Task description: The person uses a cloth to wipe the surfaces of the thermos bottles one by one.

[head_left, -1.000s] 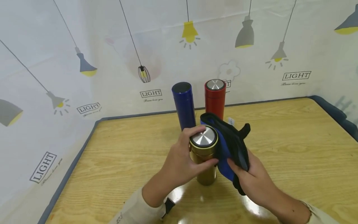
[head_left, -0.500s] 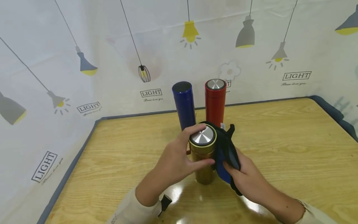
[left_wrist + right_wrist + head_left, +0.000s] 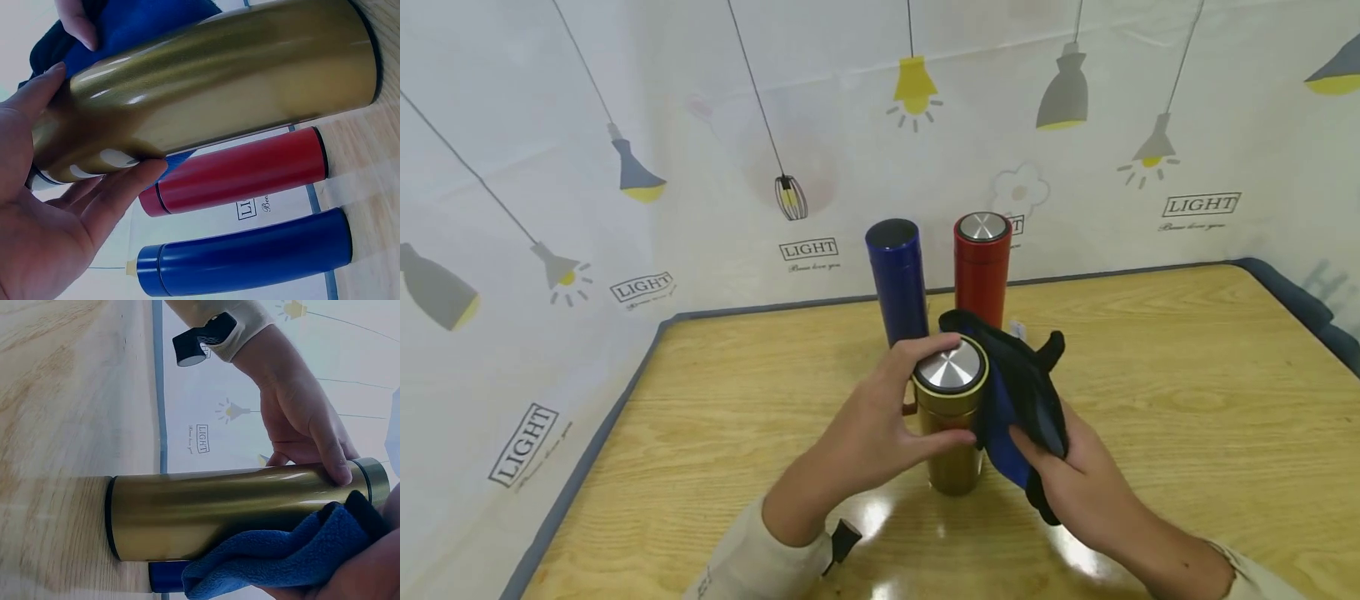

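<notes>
A gold thermos flask with a shiny silver lid top stands upright on the table. My left hand grips it near the top, with the thumb on the near side and a finger over the lid's edge. My right hand holds a folded blue and black cloth against the flask's right side. Fleecy blue pile shows on the cloth in the right wrist view, where it lies along the gold surface. Some of the right hand's fingers are hidden behind the cloth.
Behind the gold flask stand a blue flask with a dark top and a red flask with a silver top. The wooden table meets a white sheet printed with lamps at its back and left edges.
The right hand and cloth have shifted left along the gold flask's side, then back to the right. The left hand has kept its grip, and the flask stays in nearly the same place.
</notes>
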A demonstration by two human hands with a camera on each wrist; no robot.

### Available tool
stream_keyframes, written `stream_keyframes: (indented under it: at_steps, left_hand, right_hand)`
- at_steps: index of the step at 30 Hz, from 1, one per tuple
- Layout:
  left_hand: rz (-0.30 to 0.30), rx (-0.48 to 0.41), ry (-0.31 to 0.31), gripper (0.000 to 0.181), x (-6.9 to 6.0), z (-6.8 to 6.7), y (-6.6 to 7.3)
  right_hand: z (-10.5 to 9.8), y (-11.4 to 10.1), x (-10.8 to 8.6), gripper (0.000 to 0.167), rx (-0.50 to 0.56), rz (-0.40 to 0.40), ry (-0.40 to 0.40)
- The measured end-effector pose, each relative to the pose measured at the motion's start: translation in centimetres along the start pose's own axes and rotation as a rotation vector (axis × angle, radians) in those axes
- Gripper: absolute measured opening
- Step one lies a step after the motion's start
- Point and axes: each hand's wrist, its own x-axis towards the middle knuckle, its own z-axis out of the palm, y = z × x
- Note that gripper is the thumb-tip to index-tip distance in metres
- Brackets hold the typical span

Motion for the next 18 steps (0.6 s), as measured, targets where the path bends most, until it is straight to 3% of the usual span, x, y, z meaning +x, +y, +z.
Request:
stream_keyframes:
  at_steps: [5, 13, 18]
  left_hand:
    - [0.000, 0.006, 0.002, 0.092, 0.00, 0.25, -0.10]
    - [-0.059, 0.001, -0.007, 0.092, -0.06, 0.30, -0.07]
    - [-0.053, 0.017, 0.011, 0.092, -0.07, 0.42, 0.05]
  right_hand:
    - [-0.01, 0.16, -0.04, 0.045, 0.010, -0.043, 0.010]
    - [0.45, 0.53, 0.13, 0.043, 0.020, -0.060, -0.023]
    - [0.69, 0.72, 0.24, 0.040, 0.026, -0.062, -0.044]
